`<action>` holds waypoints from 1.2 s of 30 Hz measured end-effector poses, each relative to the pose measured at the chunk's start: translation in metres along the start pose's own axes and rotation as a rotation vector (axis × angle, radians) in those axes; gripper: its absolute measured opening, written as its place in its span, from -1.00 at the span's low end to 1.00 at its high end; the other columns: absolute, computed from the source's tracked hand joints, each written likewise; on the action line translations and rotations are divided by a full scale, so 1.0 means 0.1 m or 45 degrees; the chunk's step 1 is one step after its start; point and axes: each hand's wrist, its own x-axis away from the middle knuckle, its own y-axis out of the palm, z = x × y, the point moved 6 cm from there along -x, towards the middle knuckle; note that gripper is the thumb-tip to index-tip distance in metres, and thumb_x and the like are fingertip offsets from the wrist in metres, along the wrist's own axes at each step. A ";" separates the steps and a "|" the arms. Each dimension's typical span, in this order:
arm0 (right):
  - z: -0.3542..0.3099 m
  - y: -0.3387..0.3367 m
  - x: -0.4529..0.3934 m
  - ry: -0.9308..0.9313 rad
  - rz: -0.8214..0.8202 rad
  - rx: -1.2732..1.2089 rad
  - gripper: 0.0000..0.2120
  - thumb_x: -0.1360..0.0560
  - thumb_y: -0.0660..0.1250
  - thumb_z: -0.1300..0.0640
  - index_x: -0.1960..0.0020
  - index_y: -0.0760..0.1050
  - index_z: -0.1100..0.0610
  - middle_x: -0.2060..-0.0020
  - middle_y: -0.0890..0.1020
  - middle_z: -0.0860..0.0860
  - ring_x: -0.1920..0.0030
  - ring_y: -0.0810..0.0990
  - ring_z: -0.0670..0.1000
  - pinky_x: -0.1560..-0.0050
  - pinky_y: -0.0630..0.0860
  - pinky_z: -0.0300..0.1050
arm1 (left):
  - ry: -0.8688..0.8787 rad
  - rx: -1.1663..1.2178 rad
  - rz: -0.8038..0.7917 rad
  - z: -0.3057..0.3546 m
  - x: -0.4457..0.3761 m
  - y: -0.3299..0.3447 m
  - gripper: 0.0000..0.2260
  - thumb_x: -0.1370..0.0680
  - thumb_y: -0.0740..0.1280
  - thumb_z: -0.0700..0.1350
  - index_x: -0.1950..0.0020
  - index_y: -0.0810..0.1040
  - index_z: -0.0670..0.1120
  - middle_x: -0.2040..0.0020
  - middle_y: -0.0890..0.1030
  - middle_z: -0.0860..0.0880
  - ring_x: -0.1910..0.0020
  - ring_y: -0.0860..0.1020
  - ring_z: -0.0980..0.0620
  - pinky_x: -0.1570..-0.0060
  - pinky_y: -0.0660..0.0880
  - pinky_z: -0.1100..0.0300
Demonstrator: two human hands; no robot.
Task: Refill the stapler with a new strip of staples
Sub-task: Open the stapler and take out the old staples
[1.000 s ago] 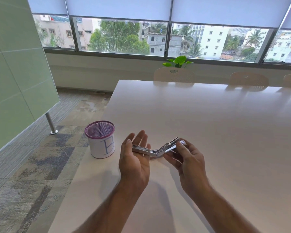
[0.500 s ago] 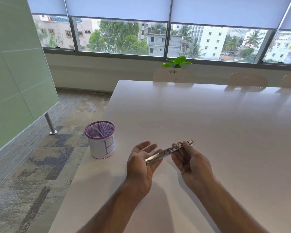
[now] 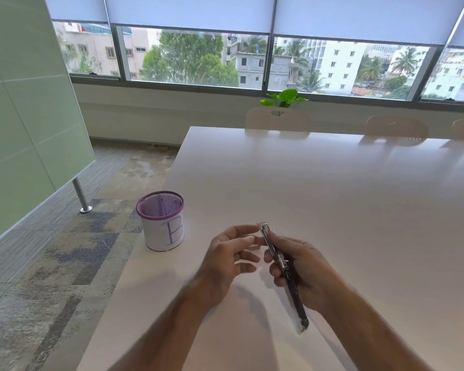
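Observation:
The metal stapler [image 3: 283, 271] is swung fully open into one long straight bar, running from near my fingertips back toward my right wrist. My right hand [image 3: 304, 271] grips it around the middle, above the white table [image 3: 332, 199]. My left hand [image 3: 231, 255] hovers just to the left of the bar's far end, fingers apart and curled, holding nothing. No strip of staples shows in the frame. The hands are motion-blurred.
A purple mesh pen cup [image 3: 161, 220] with a white label marked "B" stands at the table's left edge, left of my hands. Beige chairs [image 3: 279, 120] line the far side under the windows. A green glass partition [image 3: 24, 116] stands on the left.
The stapler went from a bent V held by both hands to a straight bar. My left hand let go; my right hand turned it to point away from me.

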 end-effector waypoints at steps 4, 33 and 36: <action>0.03 0.06 0.07 0.093 -0.093 0.237 -0.73 -0.49 0.39 0.02 0.14 0.71 0.22 0.42 0.61 0.11 0.59 0.46 -0.01 0.64 0.33 -0.26 | 0.064 -0.105 -0.199 0.10 0.01 -0.05 -0.71 -0.41 0.41 -0.21 -0.12 0.69 -0.08 0.02 0.64 -0.19 0.26 0.60 -0.01 0.29 0.50 0.18; 0.13 0.08 0.09 0.171 -0.197 0.587 -0.76 -0.42 0.25 0.24 0.25 0.68 0.27 0.49 0.61 0.19 0.64 0.46 0.01 0.63 0.32 -0.26 | 0.063 -0.498 -0.452 0.12 0.03 -0.17 -0.76 -0.29 0.57 -0.25 0.07 0.71 -0.19 0.29 0.64 -0.19 0.39 0.62 -0.03 0.37 0.57 0.19; 0.14 0.08 0.07 0.158 -0.223 0.555 -0.75 -0.41 0.22 0.28 0.25 0.67 0.26 0.48 0.64 0.20 0.63 0.48 0.01 0.64 0.37 -0.27 | 0.053 -0.497 -0.455 0.11 0.03 -0.17 -0.76 -0.29 0.57 -0.24 0.07 0.71 -0.18 0.29 0.67 -0.17 0.39 0.62 -0.03 0.37 0.57 0.19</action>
